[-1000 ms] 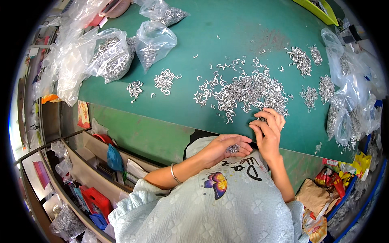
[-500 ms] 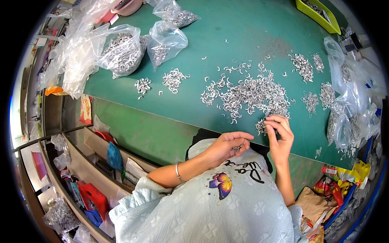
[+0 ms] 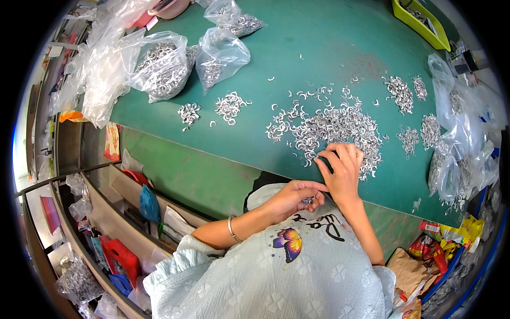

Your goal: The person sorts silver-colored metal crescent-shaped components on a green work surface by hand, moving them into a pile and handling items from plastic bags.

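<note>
A wide pile of small silver crescent-shaped metal pieces (image 3: 340,125) lies on the green tabletop. At its near edge is my right hand (image 3: 344,171), fingers bent and thumb close to the index finger; whatever is between the fingertips is too small to make out. My left hand (image 3: 298,201) is below the tabletop's front edge, over my lap. Its fingers curl around several silver crescent pieces (image 3: 307,200), which show in the palm. The left index finger reaches toward the right wrist.
Small heaps of similar pieces lie left (image 3: 229,108) and right (image 3: 399,94). Clear plastic bags of pieces (image 3: 162,72) stand at far left, with more bags (image 3: 449,159) along the right edge. A yellow-green tray (image 3: 425,26) is at far right. An open drawer (image 3: 106,228) is at lower left.
My right hand has moved left along the pile's near edge, closer to my left hand. The left hand stays almost in place, still holding pieces.
</note>
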### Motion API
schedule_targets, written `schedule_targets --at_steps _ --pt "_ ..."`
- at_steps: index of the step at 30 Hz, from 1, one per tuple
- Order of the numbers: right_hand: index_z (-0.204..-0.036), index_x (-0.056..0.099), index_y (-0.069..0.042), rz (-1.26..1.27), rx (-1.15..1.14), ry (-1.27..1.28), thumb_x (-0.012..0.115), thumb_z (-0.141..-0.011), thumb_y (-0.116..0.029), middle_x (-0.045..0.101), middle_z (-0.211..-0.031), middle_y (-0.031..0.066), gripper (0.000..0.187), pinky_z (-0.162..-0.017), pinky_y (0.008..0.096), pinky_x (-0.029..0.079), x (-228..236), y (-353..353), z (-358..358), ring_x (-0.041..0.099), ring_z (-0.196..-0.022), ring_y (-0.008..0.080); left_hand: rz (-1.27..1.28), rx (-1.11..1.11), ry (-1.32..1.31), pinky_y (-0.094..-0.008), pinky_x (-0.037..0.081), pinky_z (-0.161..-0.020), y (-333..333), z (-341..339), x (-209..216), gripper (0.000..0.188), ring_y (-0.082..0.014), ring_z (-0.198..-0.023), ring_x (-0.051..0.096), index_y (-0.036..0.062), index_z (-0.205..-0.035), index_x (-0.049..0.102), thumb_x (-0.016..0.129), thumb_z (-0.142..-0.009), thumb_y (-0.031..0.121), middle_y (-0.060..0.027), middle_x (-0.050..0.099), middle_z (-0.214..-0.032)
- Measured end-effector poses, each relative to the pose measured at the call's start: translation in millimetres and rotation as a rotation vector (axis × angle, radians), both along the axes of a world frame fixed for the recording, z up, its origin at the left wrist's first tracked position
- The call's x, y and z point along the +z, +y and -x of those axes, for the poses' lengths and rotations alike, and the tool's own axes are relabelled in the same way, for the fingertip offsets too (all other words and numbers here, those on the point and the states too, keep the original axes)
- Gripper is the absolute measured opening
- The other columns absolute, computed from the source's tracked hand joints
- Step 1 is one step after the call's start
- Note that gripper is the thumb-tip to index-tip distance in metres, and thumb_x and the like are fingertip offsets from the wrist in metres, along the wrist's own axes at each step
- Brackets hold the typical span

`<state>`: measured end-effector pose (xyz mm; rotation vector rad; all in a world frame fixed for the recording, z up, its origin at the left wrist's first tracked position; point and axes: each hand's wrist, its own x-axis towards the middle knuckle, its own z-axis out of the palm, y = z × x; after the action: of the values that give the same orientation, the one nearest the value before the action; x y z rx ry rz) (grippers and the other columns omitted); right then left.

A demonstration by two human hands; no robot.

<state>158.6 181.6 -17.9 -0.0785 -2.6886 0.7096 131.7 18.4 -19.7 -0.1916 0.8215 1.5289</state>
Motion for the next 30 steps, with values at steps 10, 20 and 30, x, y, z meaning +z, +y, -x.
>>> schedule_targets --at_steps 10,20,30 --pt "-0.084 0.068 -0.008 0.258 0.014 -0.091 0.075 -0.07 -0.009 0.061 -0.096 0.0017 0.016 -0.082 0.0366 0.034 30.8 8.7 -13.5 0.052 -0.091 0.0222 -0.036 0.129 -0.024 -0.0274 0.05 -0.077 4.5 4.6 0.2 0.03 -0.0126 -0.083 0.06 -0.0016 -0.12 0.058 0.045 -0.1 0.018 -0.0076 0.064 -0.094" --pt "-0.116 0.06 -0.002 0.181 -0.499 -0.093 0.065 -0.085 -0.012 0.051 -0.127 0.0153 0.033 -0.103 0.0435 0.029 27.8 36.1 -47.2 0.043 -0.121 0.0313 -0.037 0.087 0.0 -0.0233 0.044 -0.07 15.6 10.4 9.7 0.023 -0.0089 -0.075 0.052 0.0023 -0.115 0.061 0.049 -0.097 0.011 -0.0016 0.06 -0.09" --pt "-0.141 0.036 0.001 0.282 -0.141 -0.246 0.055 -0.092 -0.03 0.026 -0.151 0.0209 0.061 -0.113 0.0527 0.009 12.7 13.7 -18.6 0.015 -0.143 0.0388 -0.026 -0.131 0.032 -0.0222 0.044 -0.067 15.5 8.2 3.5 0.022 -0.0085 -0.076 0.055 0.0002 -0.108 0.062 0.046 -0.093 0.005 -0.0038 0.062 -0.091"
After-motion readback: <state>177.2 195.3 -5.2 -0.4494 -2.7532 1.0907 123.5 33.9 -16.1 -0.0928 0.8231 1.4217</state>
